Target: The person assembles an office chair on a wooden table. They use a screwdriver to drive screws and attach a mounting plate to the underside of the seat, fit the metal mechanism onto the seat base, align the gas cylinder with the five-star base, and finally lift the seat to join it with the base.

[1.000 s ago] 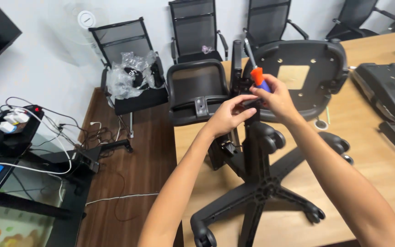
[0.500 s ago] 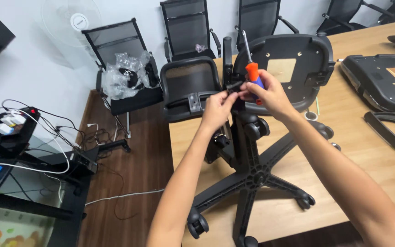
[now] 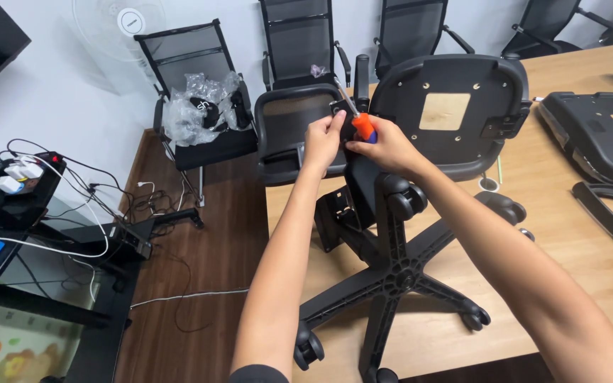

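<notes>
Here, orange-handled screwdriver (image 3: 360, 122) gripped in right hand (image 3: 384, 145), left hand (image 3: 323, 138) pinching beside its shaft.

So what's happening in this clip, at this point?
A person is working on an office chair laid on its side on a wooden table. The right hand grips an orange-handled screwdriver, its tip aimed at the mechanism under the seat. The left hand steadies things beside the shaft. The wheeled base points toward the camera.
</notes>
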